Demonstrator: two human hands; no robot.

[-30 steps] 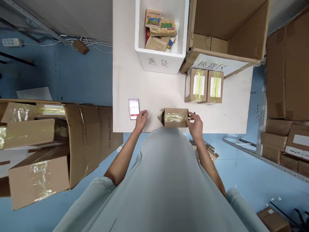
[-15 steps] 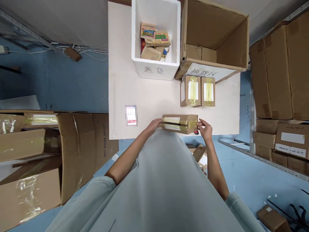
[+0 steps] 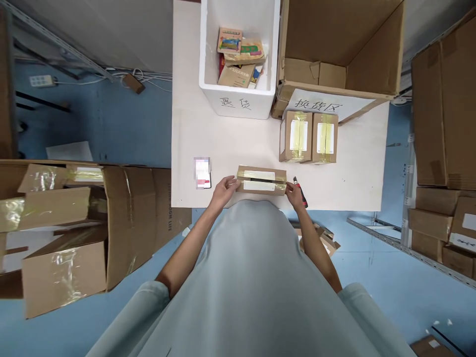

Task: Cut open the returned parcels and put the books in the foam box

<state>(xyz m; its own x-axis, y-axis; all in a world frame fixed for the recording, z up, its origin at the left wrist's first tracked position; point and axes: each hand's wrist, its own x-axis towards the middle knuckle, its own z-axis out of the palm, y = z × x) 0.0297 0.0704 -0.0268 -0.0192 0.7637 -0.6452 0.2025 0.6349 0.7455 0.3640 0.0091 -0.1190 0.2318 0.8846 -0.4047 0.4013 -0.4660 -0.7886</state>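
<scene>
A cardboard box (image 3: 262, 174) lies lengthwise at the table's front edge, with a dark slit along its taped, labelled top. My left hand (image 3: 224, 191) grips its left end, fingers on the upper corner. At the right end, my right hand (image 3: 293, 194) holds the box's edge with bent fingers. Just beyond that hand lies a red and black utility knife (image 3: 302, 192), partly covered by the fingers. Two smaller taped boxes, a left one (image 3: 287, 136) and a right one (image 3: 330, 138), stand side by side farther back.
A white foam box (image 3: 241, 105) with several books and a big open carton (image 3: 372, 74) stand at the back. A phone (image 3: 203, 173) lies on the table (image 3: 188, 134) at left. Cartons (image 3: 130, 223) sit lower left; shelves with boxes (image 3: 431, 220) are at right.
The box has shifted left and sits straighter, its slit top now facing me more. My right hand has moved left with it, uncovering more of the knife. The view has shifted slightly.
</scene>
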